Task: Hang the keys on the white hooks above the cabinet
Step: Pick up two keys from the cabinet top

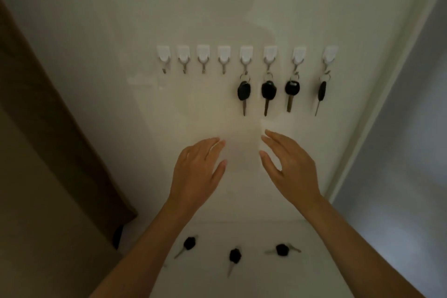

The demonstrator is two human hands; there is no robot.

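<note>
A row of several white hooks (223,57) runs across the pale wall. The right-hand ones each carry a black-headed key (268,91); the left-hand ones hang bare. Three more black-headed keys lie on the white cabinet top (261,271): one at the left (188,244), one in the middle (234,256), one at the right (282,250). My left hand (197,172) and my right hand (287,167) are raised in front of the wall below the hooks, fingers spread, holding nothing.
A brown door or panel (48,140) stands along the left. A white frame edge (377,109) and a grey wall bound the right side. A dark object (117,236) sits low at the cabinet's left edge.
</note>
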